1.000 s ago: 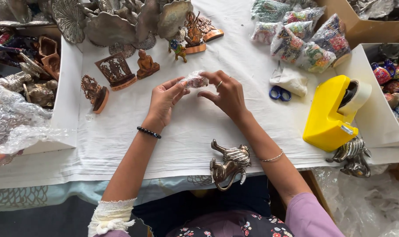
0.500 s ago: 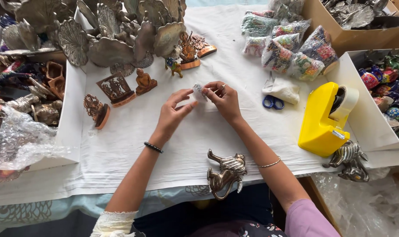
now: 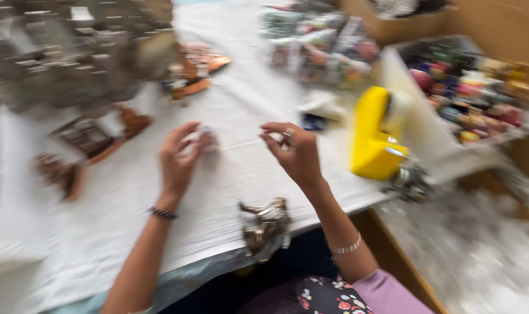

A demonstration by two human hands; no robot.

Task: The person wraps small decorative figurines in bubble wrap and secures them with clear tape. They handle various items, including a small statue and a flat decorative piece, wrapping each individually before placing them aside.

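The frame is motion-blurred. The left hand [image 3: 180, 160] pinches a small pale wrapped piece [image 3: 201, 135] over the white cloth [image 3: 229, 174]. The right hand's [image 3: 296, 154] fingers are curled; whether it grips anything cannot be told. The step in hand appears to be wrapping; the next move calls for both hands to meet.

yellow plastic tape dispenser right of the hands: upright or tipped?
Upright. The yellow plastic tape dispenser stands on its base on the white cloth-covered table, roll at top, despite motion blur.

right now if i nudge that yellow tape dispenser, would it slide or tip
The yellow tape dispenser looks chunky with a broad base, so it would likely slide on the white cloth rather than tip. It probably feels heavy for its size. The cloth may bunch and drag under it.
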